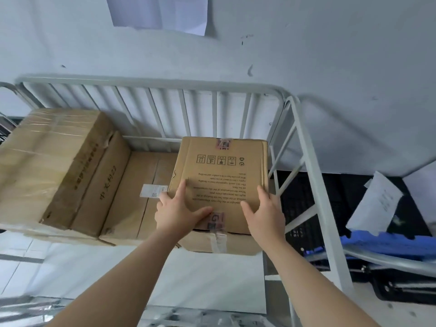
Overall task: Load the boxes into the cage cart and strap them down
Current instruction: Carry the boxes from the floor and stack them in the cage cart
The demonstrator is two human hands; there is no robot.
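A brown cardboard box (221, 171) printed with handling symbols and upside-down text sits at the right end of the white cage cart (146, 81), on top of another carton. My left hand (179, 211) grips its near-left corner, thumb on the top face. My right hand (264, 213) grips its near-right corner, fingers down the side. A large taped box (47, 161) stands at the cart's left. A lower box (139, 197) with a white label lies between the two.
The cart's barred back panel stands against a white wall, its right side frame (309, 175) close beside the held box. Right of the cart are black crates (330, 197), a blue object (382, 244) and loose white paper (377, 204). A paper sheet (162, 13) hangs on the wall.
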